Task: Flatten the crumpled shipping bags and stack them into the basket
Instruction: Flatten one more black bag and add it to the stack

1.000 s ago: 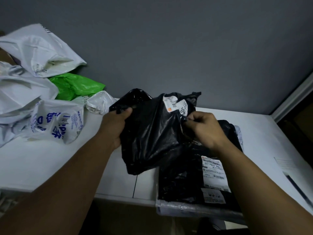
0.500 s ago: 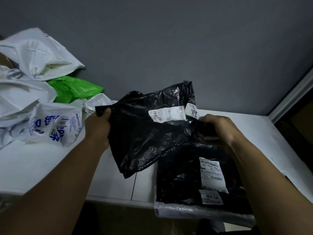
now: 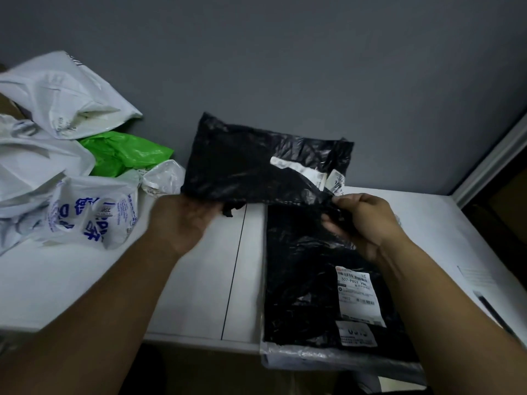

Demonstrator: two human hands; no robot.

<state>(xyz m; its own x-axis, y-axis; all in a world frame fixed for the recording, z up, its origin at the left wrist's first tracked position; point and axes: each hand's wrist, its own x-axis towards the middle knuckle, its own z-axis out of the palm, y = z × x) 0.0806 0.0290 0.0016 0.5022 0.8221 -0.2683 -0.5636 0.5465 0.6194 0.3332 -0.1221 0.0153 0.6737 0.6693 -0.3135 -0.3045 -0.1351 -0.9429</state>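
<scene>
I hold a black shipping bag (image 3: 251,163) spread out in the air above the table, its white labels facing me. My left hand (image 3: 182,220) grips its lower left corner. My right hand (image 3: 362,220) pinches its lower right corner. Below my right hand lies a flattened black bag (image 3: 308,286) with a white address label, on top of a stack in the basket (image 3: 288,357), whose pale front rim shows at the table's front edge.
A heap of crumpled bags fills the table's left: white ones (image 3: 65,95), a green one (image 3: 125,152) and a white one with blue print (image 3: 94,215). The white table (image 3: 222,266) meets a grey wall behind. A sheet of paper (image 3: 482,280) lies at the right.
I have pulled the black bag out wider and lifted it, so it now hangs stretched flat between my hands instead of bunched. My hands have moved further apart.
</scene>
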